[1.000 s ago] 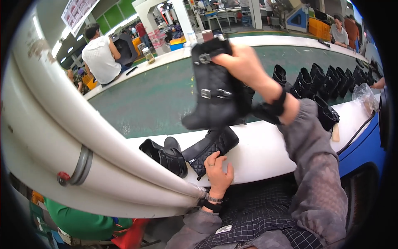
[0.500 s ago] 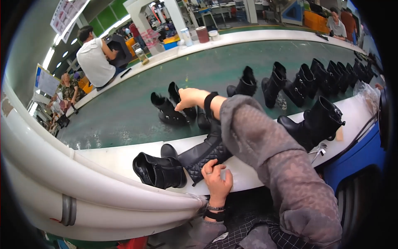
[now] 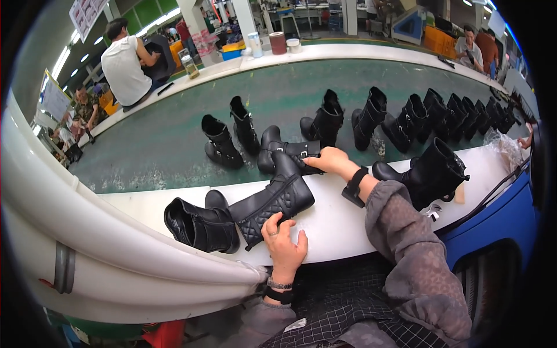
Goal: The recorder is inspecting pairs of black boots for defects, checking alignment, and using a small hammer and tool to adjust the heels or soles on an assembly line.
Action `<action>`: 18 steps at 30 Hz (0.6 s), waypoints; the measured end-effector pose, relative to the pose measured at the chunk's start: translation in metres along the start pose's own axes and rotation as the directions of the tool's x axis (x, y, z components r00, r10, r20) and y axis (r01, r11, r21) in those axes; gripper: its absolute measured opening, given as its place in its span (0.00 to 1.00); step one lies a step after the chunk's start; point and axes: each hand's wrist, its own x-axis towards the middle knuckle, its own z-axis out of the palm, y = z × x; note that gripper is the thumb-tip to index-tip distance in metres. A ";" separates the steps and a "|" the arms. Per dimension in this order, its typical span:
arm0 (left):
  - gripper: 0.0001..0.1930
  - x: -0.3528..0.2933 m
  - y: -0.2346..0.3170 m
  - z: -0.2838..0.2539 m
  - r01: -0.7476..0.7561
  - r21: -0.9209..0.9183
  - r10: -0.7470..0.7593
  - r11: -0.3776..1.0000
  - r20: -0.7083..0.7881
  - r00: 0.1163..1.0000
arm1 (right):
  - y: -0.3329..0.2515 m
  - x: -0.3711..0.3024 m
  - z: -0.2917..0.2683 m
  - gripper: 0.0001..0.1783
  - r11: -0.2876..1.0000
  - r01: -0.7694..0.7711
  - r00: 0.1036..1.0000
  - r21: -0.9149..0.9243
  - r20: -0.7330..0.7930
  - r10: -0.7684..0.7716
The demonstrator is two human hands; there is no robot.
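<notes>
1. Curving across the left, a white casing [image 3: 133, 255] hides the near left corner of the ledge [image 3: 339, 229].
2. On the ledge's left end, the short boot [image 3: 203, 229] lies tipped, opening leftward; beyond the far edge the belt [image 3: 145, 153] offers open room.
3. Two boots [image 3: 219, 145] stand on the belt, well past that edge.
4. The quilted boot [image 3: 264, 211] lies slantwise, shaft by the ledge's near edge, toe jutting past the far one.
5. The left hand [image 3: 285, 245] is loosely spread at its shaft, gripping nothing; whether the fingertips touch, I cannot tell.
6. The buckled boot [image 3: 288, 152] lies on the belt along its near edge, partly hidden by the quilted toe. The right hand [image 3: 333, 160] grasps its shaft top; some fingers are hidden, so firmness is unclear.
7. Rightward, bare ledge leaves room before the tall boot [image 3: 429, 174]; a metal piece [image 3: 432, 211] below it is hard to make out. Behind, the row [image 3: 409, 119] overlaps too much to count.
8. By the right end, beside a clear bag [image 3: 503, 149], another person's hand [image 3: 525, 142] is cut off.
</notes>
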 end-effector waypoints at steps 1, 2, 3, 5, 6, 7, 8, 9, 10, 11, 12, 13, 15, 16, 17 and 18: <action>0.14 0.000 0.001 0.000 -0.003 0.011 0.003 1.000 0.006 1.000 | 0.001 0.005 0.009 0.32 0.991 -0.047 0.998 0.124 0.036 0.042; 0.14 0.000 0.001 0.000 0.004 0.013 -0.004 1.000 0.010 1.000 | -0.003 0.009 0.017 0.32 0.988 -0.008 0.999 0.154 0.035 0.003; 0.14 -0.001 0.001 0.001 0.004 0.009 -0.004 1.000 0.007 1.000 | -0.007 0.015 0.021 0.29 0.990 0.098 0.987 0.106 -0.140 -0.083; 0.13 0.000 0.001 0.001 0.015 0.011 -0.016 1.000 0.006 1.000 | -0.022 0.022 0.022 0.18 0.981 0.193 0.914 0.006 -0.365 -0.177; 0.13 0.000 0.001 0.001 0.042 -0.005 -0.042 0.999 -0.006 0.999 | -0.031 0.027 0.015 0.13 0.947 0.312 0.793 -0.076 -0.528 -0.303; 0.13 0.000 0.001 0.002 0.031 0.009 -0.031 0.999 -0.006 0.999 | -0.041 0.029 0.007 0.10 0.927 0.339 0.718 -0.162 -0.592 -0.366; 0.13 -0.001 0.001 0.002 0.036 0.008 -0.036 0.999 -0.009 0.999 | -0.049 0.030 -0.003 0.08 0.884 0.406 0.612 -0.231 -0.650 -0.451; 0.12 0.000 0.000 0.002 0.041 0.007 -0.041 0.999 -0.009 0.999 | -0.056 0.029 -0.012 0.07 0.851 0.438 0.522 -0.290 -0.688 -0.503; 0.12 0.000 0.000 0.002 0.052 -0.008 -0.052 0.999 -0.010 0.999 | -0.062 0.027 -0.018 0.06 0.812 0.463 0.425 -0.354 -0.715 -0.554; 0.12 0.000 -0.001 0.002 0.049 0.010 -0.049 0.999 0.001 0.999 | -0.067 0.023 -0.023 0.05 0.795 0.419 0.346 -0.440 -0.732 -0.587; 0.12 0.000 -0.001 0.002 0.039 0.005 -0.039 0.999 -0.009 0.999 | -0.066 0.019 -0.027 0.05 0.838 0.335 0.399 -0.431 -0.741 -0.540; 0.12 0.000 -0.001 0.002 0.019 -0.015 -0.020 1.000 -0.029 0.999 | -0.063 0.014 -0.030 0.05 0.838 0.291 0.357 -0.462 -0.760 -0.543; 0.13 0.000 -0.001 0.002 0.043 0.001 -0.043 0.999 -0.005 0.999 | -0.049 0.008 -0.033 0.07 0.934 0.112 0.478 -0.339 -0.806 -0.350; 0.13 0.000 0.000 0.003 0.030 0.023 -0.029 0.999 -0.006 1.000 | -0.039 0.010 -0.038 0.09 0.968 0.111 0.596 -0.225 -0.764 -0.246; 0.14 0.001 0.000 0.003 0.014 0.034 -0.014 0.999 -0.004 1.000 | -0.028 0.013 -0.041 0.10 0.972 0.101 0.656 -0.213 -0.720 -0.226; 0.15 0.001 0.002 0.003 0.044 0.023 -0.045 0.999 0.025 0.999 | -0.018 0.017 -0.046 0.10 0.938 0.184 0.633 -0.295 -0.695 -0.342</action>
